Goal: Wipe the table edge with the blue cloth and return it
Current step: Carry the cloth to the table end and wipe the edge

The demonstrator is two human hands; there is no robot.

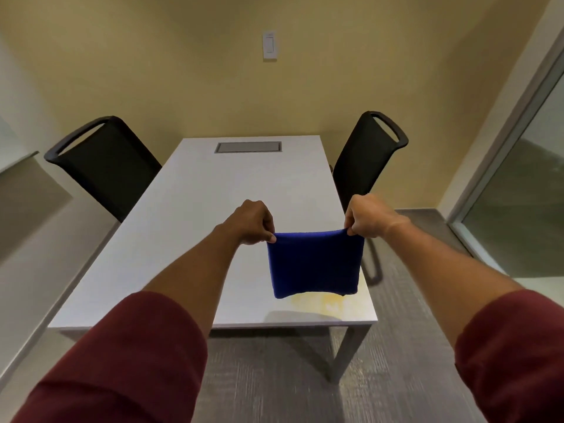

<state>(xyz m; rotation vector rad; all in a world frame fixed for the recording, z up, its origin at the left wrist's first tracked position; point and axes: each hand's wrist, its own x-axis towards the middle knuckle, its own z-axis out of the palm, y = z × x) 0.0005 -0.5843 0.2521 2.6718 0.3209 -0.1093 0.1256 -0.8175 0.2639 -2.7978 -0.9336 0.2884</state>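
Your left hand (254, 222) and right hand (366, 216) each pinching a top corner of the blue cloth (314, 264), hanging mid-frame above the table (189, 209) near its right edge, seemingly clear of the surface, yellowish stain (328, 300) beneath, open floor (406, 346) lower right.

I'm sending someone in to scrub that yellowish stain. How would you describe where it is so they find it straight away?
Start at the long white table between two black chairs. Go to its near end, right-hand corner, below the blue cloth held up by both hands. The stain is a blotchy yellow patch there, the only discoloured spot on the pale top.
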